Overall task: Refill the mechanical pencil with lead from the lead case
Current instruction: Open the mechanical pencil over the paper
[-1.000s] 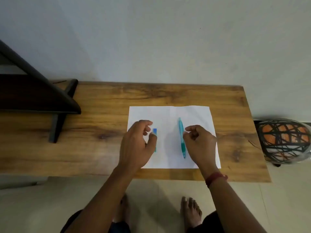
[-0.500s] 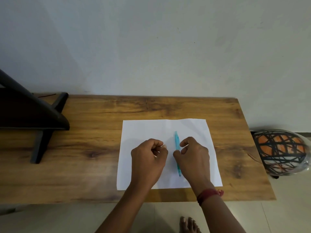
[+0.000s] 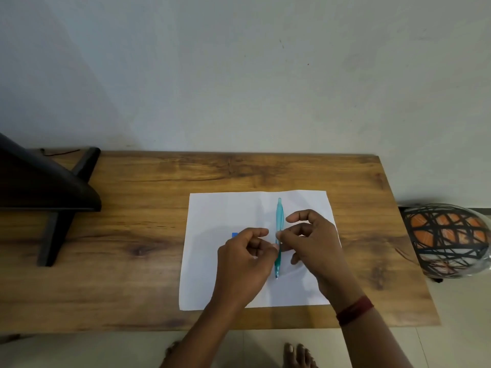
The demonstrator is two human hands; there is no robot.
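The teal mechanical pencil (image 3: 279, 219) lies lengthwise on a white sheet of paper (image 3: 225, 208), with its tip pointing toward me. My right hand (image 3: 314, 245) pinches the middle of the barrel from the right with thumb and fingers. From the left, the fingertips of my left hand (image 3: 243, 264) meet the barrel at the same spot. Only a corner of the blue lead case (image 3: 235, 235) shows on the paper; my left hand hides the rest of it.
The paper lies on a wooden table (image 3: 132, 235) against a pale wall. A dark stand (image 3: 53, 197) occupies the table's left end. A netted orange ball (image 3: 449, 240) sits past the right edge. Bare feet show on the floor below.
My left hand has left the lead case and moved right to the pencil. My right hand has closed onto the pencil's middle. The camera has tilted, so the table sits lower in view.
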